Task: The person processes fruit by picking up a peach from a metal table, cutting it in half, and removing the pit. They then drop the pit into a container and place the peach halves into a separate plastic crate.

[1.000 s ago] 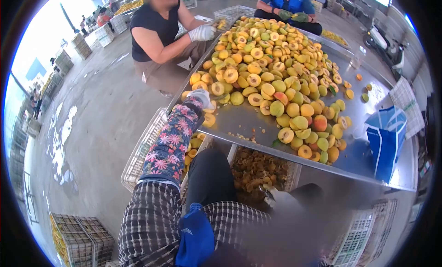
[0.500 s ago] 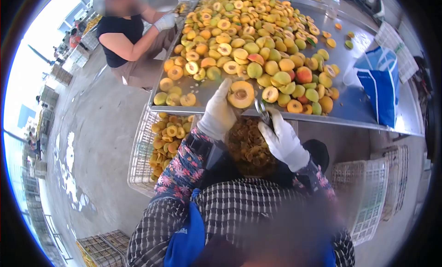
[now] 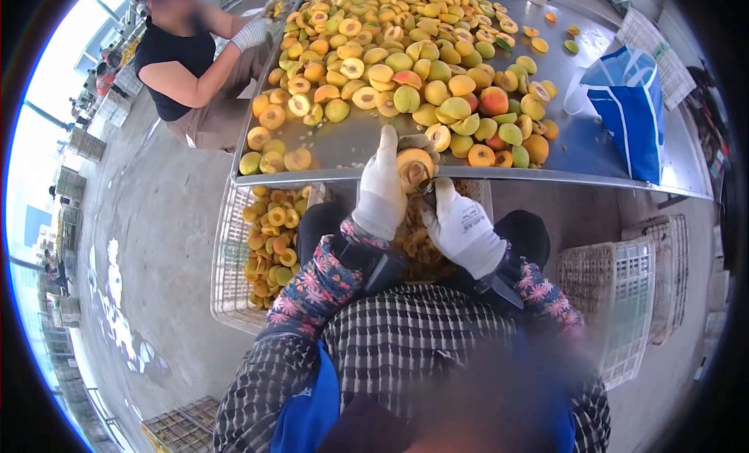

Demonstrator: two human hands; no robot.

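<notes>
My left hand (image 3: 378, 194), in a white glove, holds a halved yellow peach (image 3: 414, 169) at the table's front edge, cut face toward me. The brown hollow of its pit shows in the middle. Close against its lower right side, my gloved right hand (image 3: 462, 230) is closed around a small metal pitting tool (image 3: 428, 188). Most of that tool is hidden by the fingers; its tip is at the cut face. Below my hands lies a heap of brownish scraps (image 3: 412, 250), partly covered by them. Many whole and halved peaches (image 3: 406, 63) are piled beyond on the metal table (image 3: 335, 149).
A white plastic crate (image 3: 225, 270) of peach halves stands below the table at left. On the table's right sits a blue bag (image 3: 628, 113). More crates (image 3: 612, 297) stand on the floor at right. Another person (image 3: 187, 71) works at the table's left side.
My right hand has brought the pitting tool from beside the peach half onto its cut face. The peach half has tilted in my left hand. The view has shifted slightly.
</notes>
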